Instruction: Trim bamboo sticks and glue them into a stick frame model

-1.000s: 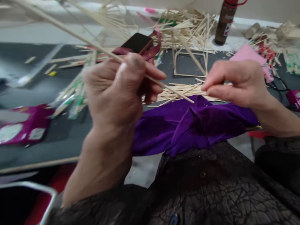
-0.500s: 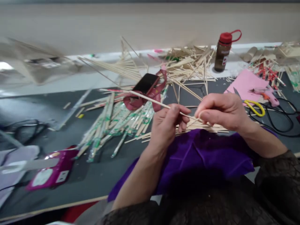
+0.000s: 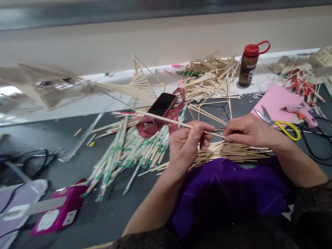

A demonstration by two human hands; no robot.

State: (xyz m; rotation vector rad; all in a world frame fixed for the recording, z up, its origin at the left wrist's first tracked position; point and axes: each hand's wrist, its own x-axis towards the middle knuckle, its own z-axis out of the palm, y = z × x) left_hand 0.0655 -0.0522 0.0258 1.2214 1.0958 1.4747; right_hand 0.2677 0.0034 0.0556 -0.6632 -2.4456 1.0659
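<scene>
A thin pale wooden chopstick slants across the view in front of me. Closed around its near half is my left hand, thumb on top. At the chopstick's right end, the fingertips of my right hand are pinched together; the exact contact is partly hidden by the fingers. Under both hands lies a pile of bare chopsticks. A purple cloth covers my lap below them. Left of my left hand spread several chopsticks in green-and-clear wrappers.
A phone with a pink strap lies beyond the wrapped chopsticks. Right are yellow-handled scissors, a pink glue gun and pink paper. Behind stand a bottle, a stick heap and a stick structure.
The view has tilted upward, so the table's things sit lower in the picture. Both hands keep their hold at the chopstick, with the right one still at its end.
</scene>
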